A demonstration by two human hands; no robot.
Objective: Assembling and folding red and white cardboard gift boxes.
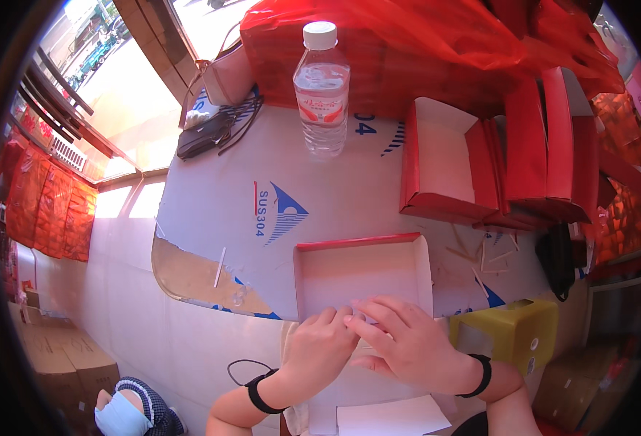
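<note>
A shallow open cardboard box (364, 265), red outside and white inside, sits at the table's near edge. Over its near side my left hand (322, 354) is closed, fingers curled down; whatever they may hold is hidden. My right hand (411, 347) lies beside it, fingers extended and apart from the thumb, the fingertips touching the left hand's knuckles. Black bands circle both wrists. Below my hands, near my lap, lies a white flat sheet or card (393, 416).
A water bottle (322, 94) stands mid-table. Red boxes (447, 163) are stacked at right, near red plastic sheeting (407, 43). A black pouch (208, 136) and a pink bag (227, 76) sit far left. White strips (220, 267) lie about. A yellow stool (509, 327) stands right.
</note>
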